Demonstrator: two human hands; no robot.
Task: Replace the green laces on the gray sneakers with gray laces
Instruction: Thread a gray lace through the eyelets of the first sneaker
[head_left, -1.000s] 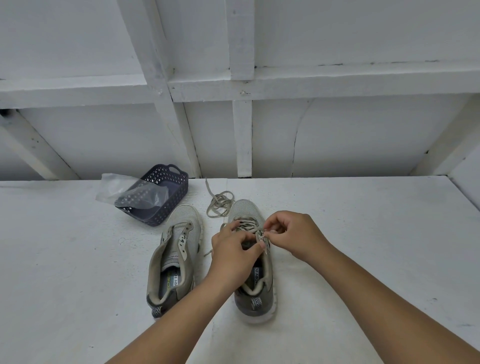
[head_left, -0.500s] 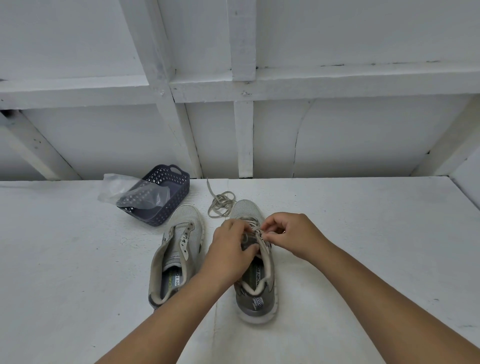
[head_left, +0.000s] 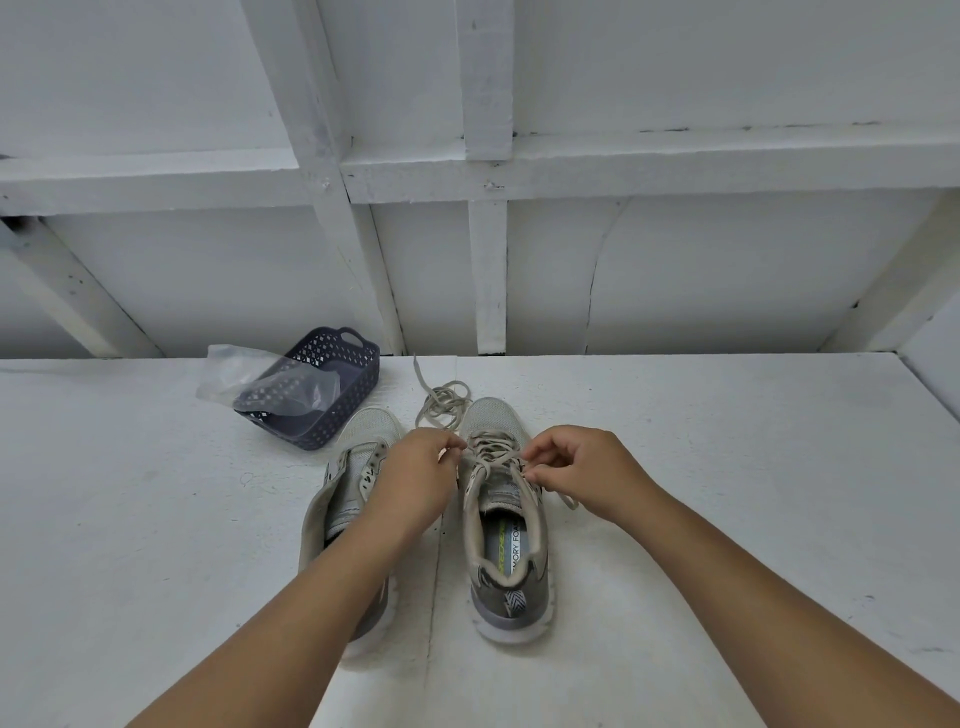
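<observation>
Two gray sneakers stand side by side on the white table (head_left: 727, 467), toes pointing away from me. The right sneaker (head_left: 506, 540) has a gray lace (head_left: 491, 457) threaded through its eyelets. My left hand (head_left: 415, 478) pinches the lace's left end and my right hand (head_left: 582, 473) pinches its right end, the two pulled apart over the tongue. The left sneaker (head_left: 353, 467) has no lace and is partly hidden under my left forearm. A loose pale lace (head_left: 441, 400) lies in a tangle just beyond the toes.
A dark perforated plastic basket (head_left: 322, 384) with a clear plastic bag (head_left: 244, 379) draped over it sits at the back left. White wooden wall framing rises behind the table.
My hands have drawn apart, left hand going left and right hand going right, pulling the lace ends outward. The right sneaker's opening, covered by my left hand before, now shows.
</observation>
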